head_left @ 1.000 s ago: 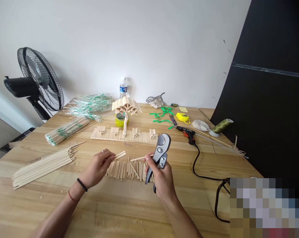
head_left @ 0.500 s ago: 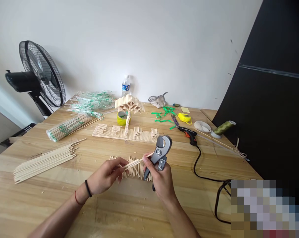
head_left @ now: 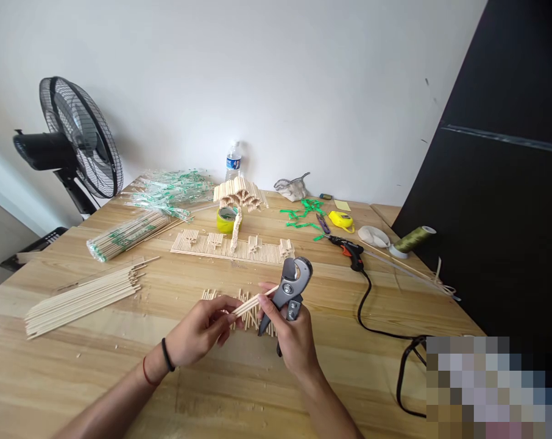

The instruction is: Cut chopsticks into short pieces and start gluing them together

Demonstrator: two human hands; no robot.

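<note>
White wall point(head_left: 258, 73) was seen behind a wood-grain table point(head_left: 203, 396), with a black panel point(head_left: 486, 183) at right and a fan point(head_left: 81, 137) at left. Sticks point(head_left: 249, 305) were held above the table's middle, bridging both hands: pale, thin, straight, smooth, plain wood, a few laid side by side, tilted up toward the right; exact count not clear. Their lower ends were pinched by the left hand point(head_left: 205, 329), thumb and fingers closed on them. Upper ends were touched by the thumb side of the right hand point(head_left: 292, 335), whose other fingers were wrapped around the grey cutter point(head_left: 288, 289); its blade and hook were parted. A row of short pieces point(head_left: 248, 321), same pale wood, was partly hidden below the hands. Long rods point(head_left: 84, 299) were laid in a slanted stack at left, near a wrapped bundle point(head_left: 125, 236). Beyond the hands, a stick-built tree model point(head_left: 240, 192) was stood on a slatted base point(head_left: 200, 249), with yellow tape point(head_left: 225, 224) just behind. Glue gun point(head_left: 350, 250) and tape measure point(head_left: 341, 220) were placed at right.
</note>
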